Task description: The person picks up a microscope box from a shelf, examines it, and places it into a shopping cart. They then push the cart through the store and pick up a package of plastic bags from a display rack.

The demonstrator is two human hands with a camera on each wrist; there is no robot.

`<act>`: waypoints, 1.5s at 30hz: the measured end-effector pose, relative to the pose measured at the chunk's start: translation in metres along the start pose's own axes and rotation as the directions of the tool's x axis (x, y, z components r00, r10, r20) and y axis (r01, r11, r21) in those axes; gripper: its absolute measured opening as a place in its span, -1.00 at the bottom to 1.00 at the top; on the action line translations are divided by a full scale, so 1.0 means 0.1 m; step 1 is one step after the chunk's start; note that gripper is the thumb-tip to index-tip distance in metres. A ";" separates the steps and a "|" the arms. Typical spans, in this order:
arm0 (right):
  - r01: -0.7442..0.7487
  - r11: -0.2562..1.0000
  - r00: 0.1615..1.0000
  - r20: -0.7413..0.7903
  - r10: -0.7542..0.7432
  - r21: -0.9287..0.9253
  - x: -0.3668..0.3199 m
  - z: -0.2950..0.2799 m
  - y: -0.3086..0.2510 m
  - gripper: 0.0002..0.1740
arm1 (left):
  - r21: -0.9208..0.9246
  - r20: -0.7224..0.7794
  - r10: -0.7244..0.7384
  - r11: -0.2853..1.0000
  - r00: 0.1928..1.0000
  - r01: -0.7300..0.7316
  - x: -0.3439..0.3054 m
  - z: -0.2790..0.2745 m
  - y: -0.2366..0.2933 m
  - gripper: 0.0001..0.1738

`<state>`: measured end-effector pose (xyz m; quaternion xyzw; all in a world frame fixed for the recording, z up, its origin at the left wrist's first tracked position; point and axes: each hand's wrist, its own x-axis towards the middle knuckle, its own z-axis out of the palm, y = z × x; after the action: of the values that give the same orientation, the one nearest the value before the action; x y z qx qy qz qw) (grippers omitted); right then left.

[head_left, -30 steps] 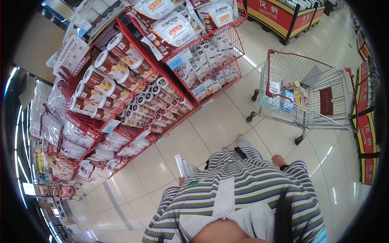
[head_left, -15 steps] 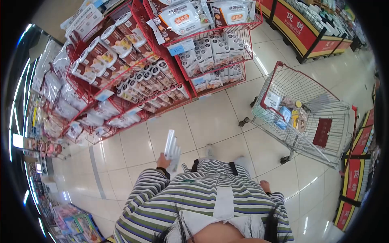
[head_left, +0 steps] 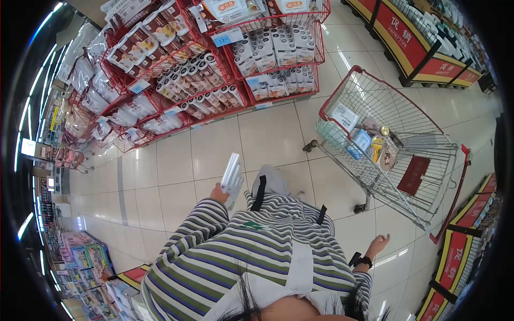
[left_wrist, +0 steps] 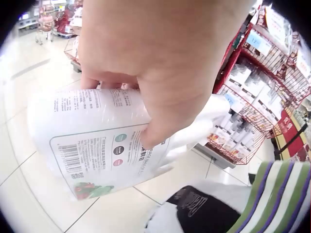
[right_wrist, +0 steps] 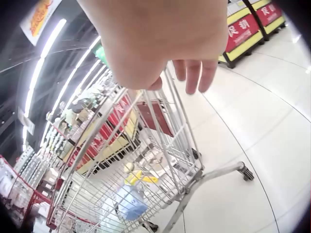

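Note:
My left hand [head_left: 218, 193] grips a white pack of rolls [head_left: 232, 175] by its side, held out in front of the striped top. In the left wrist view, the thumb presses the printed face of the pack [left_wrist: 92, 153], which carries a barcode and a picture of red and green produce; the other fingertips are partly hidden behind it. Nothing is in my right hand [head_left: 379, 245], which hangs out to the side with its fingers loose. The nearest thing to it is the shopping cart [head_left: 415, 176], whose wire side lies beyond the fingers in the right wrist view.
Inside the cart lie a blue pack [head_left: 360, 143], a white pack [head_left: 344, 117] and a yellow item [head_left: 376, 145]. Red wire racks [head_left: 235, 109] of packaged goods stand ahead on the left. Promotion bins [head_left: 395, 32] line the far right, with another red-and-yellow bin [head_left: 455, 257] near the cart handle.
The body has turned and stepped on, and the racks and cart have shifted in view. The right hand has swung outward to the right. The pack stays in the left hand.

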<state>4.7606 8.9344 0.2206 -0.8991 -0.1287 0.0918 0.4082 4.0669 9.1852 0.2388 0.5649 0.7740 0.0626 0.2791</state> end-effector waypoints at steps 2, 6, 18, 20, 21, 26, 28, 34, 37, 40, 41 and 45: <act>0.222 0.960 0.954 -0.165 -0.249 -0.171 0.13 -0.26 -0.53 -0.43 | -0.038 0.077 -0.142 0.989 0.987 0.146 -0.20 0.23 -0.24 -0.38; 0.454 0.693 0.718 -0.231 -0.657 -0.560 0.52 -0.61 -1.25 -0.34 | 0.049 0.135 -0.242 0.970 0.961 0.237 -0.72 0.22 -0.24 -0.32; 0.311 0.477 0.927 0.154 -0.341 -0.822 1.17 -0.39 -1.23 -0.36 | 0.111 -0.054 -0.102 0.988 0.993 0.107 0.32 0.41 -0.58 -0.28; 0.324 0.447 0.934 0.206 -0.292 -0.834 1.26 -0.44 -1.33 -0.41 | 0.100 -0.089 -0.083 0.991 0.993 0.091 0.26 0.63 -0.64 -0.28; 0.336 0.423 0.939 0.261 -0.226 -0.841 1.26 -0.45 -1.38 -0.46 | 0.102 -0.108 -0.079 0.991 0.991 0.090 0.15 0.71 -0.73 -0.29; 0.433 0.306 0.888 0.342 -0.308 -0.848 1.60 -0.30 -1.37 -0.44 | 0.034 -0.084 0.173 0.985 0.981 -0.170 0.01 0.24 1.29 -0.38; 0.504 0.320 0.860 0.434 -0.268 -0.802 1.72 -0.30 -1.42 -0.43 | 0.008 -0.073 0.259 0.966 0.963 -0.260 -0.04 0.16 1.83 -0.43; 0.524 0.344 0.847 0.434 -0.307 -0.779 1.94 -0.27 -1.13 -0.41 | -0.017 -0.023 0.613 0.789 0.789 -0.614 0.01 0.08 3.19 -0.45; 0.527 0.378 0.850 0.462 -0.254 -0.761 1.82 -0.29 -1.21 -0.37 | -0.152 0.056 0.688 0.722 0.724 -0.675 -0.13 -0.03 3.85 -0.37; 0.486 0.345 0.874 0.451 -0.180 -0.803 1.76 -0.31 -1.35 -0.31 | -0.297 0.077 0.739 0.657 0.669 -0.692 -0.13 0.01 4.45 -0.34; 0.464 0.363 0.886 0.432 -0.171 -0.808 1.76 -0.31 -1.35 -0.31 | -0.343 0.031 0.766 0.612 0.643 -0.713 -0.13 0.05 4.59 -0.35; 0.463 0.409 0.886 0.402 -0.230 -0.786 1.82 -0.25 -1.23 -0.41 | -0.597 0.050 0.746 0.555 0.664 -0.579 0.21 0.47 5.06 -0.43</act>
<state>4.9209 9.0510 0.3192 -0.9149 -0.3878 0.0308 -0.1076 4.5115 9.3728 0.4005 0.7181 0.3977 0.2904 0.4918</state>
